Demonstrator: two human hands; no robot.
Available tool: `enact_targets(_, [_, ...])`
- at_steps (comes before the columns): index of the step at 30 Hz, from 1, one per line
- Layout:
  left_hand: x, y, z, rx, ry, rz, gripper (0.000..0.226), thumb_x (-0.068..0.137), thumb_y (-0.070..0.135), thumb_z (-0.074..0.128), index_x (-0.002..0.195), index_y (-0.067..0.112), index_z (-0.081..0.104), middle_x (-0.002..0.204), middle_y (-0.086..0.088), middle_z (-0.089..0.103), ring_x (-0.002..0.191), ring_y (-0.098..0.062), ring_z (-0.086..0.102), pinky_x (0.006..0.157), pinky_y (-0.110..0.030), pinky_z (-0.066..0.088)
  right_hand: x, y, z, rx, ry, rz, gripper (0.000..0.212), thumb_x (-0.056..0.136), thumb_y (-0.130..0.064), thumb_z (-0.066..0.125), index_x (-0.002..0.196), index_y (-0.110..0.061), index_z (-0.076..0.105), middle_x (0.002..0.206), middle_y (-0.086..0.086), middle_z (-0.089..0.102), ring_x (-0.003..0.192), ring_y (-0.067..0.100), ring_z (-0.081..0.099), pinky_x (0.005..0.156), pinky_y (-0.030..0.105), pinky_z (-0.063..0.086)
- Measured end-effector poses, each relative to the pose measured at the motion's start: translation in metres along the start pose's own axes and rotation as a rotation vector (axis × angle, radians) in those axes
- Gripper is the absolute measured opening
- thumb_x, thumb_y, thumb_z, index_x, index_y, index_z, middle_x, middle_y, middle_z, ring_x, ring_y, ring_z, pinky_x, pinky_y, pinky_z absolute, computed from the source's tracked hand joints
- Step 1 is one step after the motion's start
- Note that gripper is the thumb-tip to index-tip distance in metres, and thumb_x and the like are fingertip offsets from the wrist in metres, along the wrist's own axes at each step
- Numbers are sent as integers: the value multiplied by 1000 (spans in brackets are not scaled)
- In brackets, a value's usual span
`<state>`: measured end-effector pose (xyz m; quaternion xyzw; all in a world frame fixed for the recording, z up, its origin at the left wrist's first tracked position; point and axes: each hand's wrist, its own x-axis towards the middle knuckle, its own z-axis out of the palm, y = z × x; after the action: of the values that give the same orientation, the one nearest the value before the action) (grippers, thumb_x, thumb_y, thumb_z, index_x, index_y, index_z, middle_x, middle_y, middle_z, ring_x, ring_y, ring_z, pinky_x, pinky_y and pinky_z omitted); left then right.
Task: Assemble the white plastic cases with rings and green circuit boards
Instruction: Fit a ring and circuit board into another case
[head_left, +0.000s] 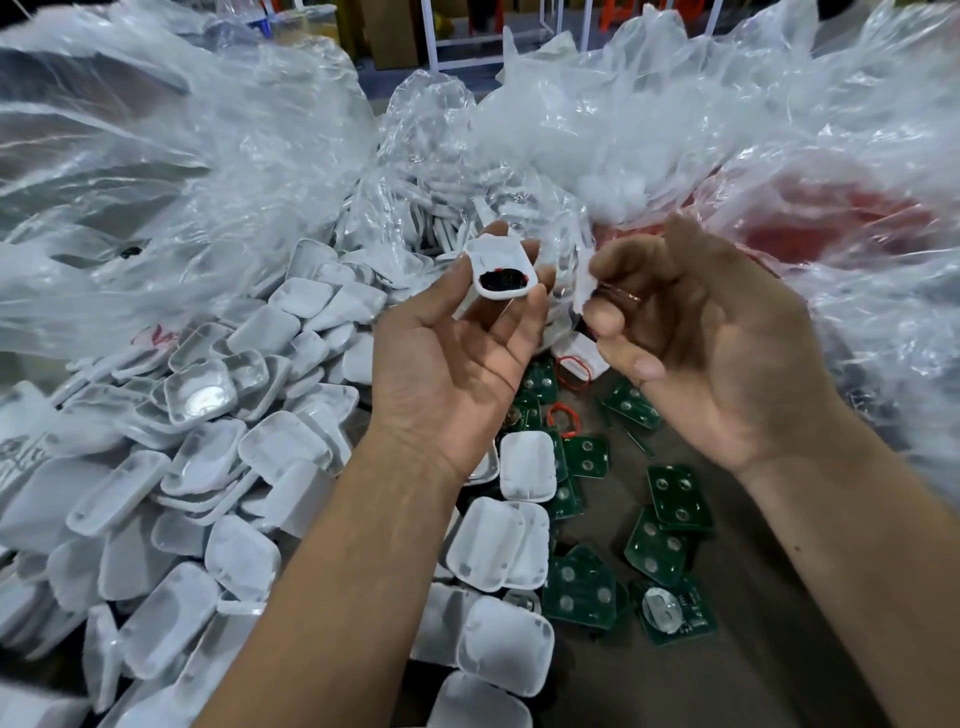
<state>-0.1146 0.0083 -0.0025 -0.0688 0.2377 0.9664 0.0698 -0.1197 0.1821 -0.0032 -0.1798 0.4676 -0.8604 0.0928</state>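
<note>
Head view: left hand (457, 332) grips part-filled white case (500, 270); right hand (691, 332) pinches cover (584, 280); loose boards (675, 499) below await assembly

Crumpled clear plastic bags (156, 171) heap across the back and both sides of the work area; the one at the right (841, 208) shows something red through its film. Beyond them, at the top, stand a white metal frame (483, 52) and brown cardboard boxes (389, 31). A bare brown surface (727, 649) shows at lower right
</note>
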Motion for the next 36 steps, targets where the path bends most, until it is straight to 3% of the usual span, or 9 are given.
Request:
enact_targets(3, [1, -1, 1, 30, 2, 40, 40, 82, 8, 62, 121, 0, 67, 112, -21, 72, 83, -32, 76, 82, -36, 64, 0, 5, 0, -250, 99, -155, 10, 93, -4, 68, 98, -6, 76, 82, 10, 69, 63, 22, 57, 44, 19, 43])
enact_targets(7, [5, -4, -1, 61, -8, 89, 42, 91, 2, 57, 133, 2, 61, 113, -19, 73, 95, -30, 73, 89, -40, 62, 0, 8, 3, -476, 196, -325, 22, 88, 0, 77, 107, -11, 75, 75, -5, 67, 54, 2, 54, 52, 12, 43])
enact_targets(10, [8, -6, -2, 127, -51, 96, 25, 102, 0, 49, 120, 7, 64, 102, -16, 77, 92, -27, 76, 83, -38, 64, 0, 6, 3, -466, 261, -339, 18, 86, -1, 79, 100, -12, 76, 71, -5, 68, 52, 5, 54, 51, 14, 44])
enact_targets(12, [7, -8, -2, 152, -80, 92, 22, 104, 0, 48, 116, 9, 64, 104, -15, 77, 99, -29, 75, 88, -41, 62, 0, 5, 4, -443, 316, -324, 11, 87, -1, 80, 93, -9, 77, 69, 1, 68, 49, 14, 53, 47, 21, 45])
enact_targets(15, [5, -12, -2, 180, -151, 77, 27, 101, -1, 53, 125, 7, 61, 119, -19, 73, 118, -34, 69, 95, -45, 59, 0, 3, 4, -347, 377, -273, 7, 85, -4, 81, 89, -4, 75, 72, 11, 72, 54, 21, 60, 50, 23, 49])
enact_targets(18, [4, -14, -2, 225, -194, 59, 41, 93, -3, 58, 133, 5, 57, 136, -27, 63, 130, -39, 60, 102, -47, 56, 1, -1, 2, -281, 396, -231, 11, 77, -13, 83, 87, -9, 78, 76, 8, 76, 60, 16, 63, 54, 21, 51])
enact_targets(27, [4, -17, -5, 307, -257, 35, 38, 93, -6, 58, 129, 6, 60, 139, -28, 60, 125, -34, 65, 105, -48, 53, 0, -1, 3, -322, 361, -319, 9, 83, 1, 80, 89, -1, 73, 65, -3, 73, 52, 3, 64, 52, 14, 50])
enact_targets(31, [5, -19, -6, 308, -284, 30, 35, 95, -7, 57, 126, 7, 62, 127, -21, 69, 116, -28, 69, 106, -47, 52, -1, -2, 4, -358, 384, -304, 7, 83, -1, 81, 87, -2, 74, 62, -6, 71, 48, 1, 60, 50, 12, 46])
enact_targets(36, [6, -19, -6, 295, -297, 33, 36, 96, -8, 55, 128, 7, 62, 133, -23, 65, 123, -30, 66, 107, -45, 52, -3, -5, 6, -537, 428, -314, 9, 83, -12, 86, 80, -18, 81, 75, 5, 78, 63, 15, 72, 62, 27, 59])
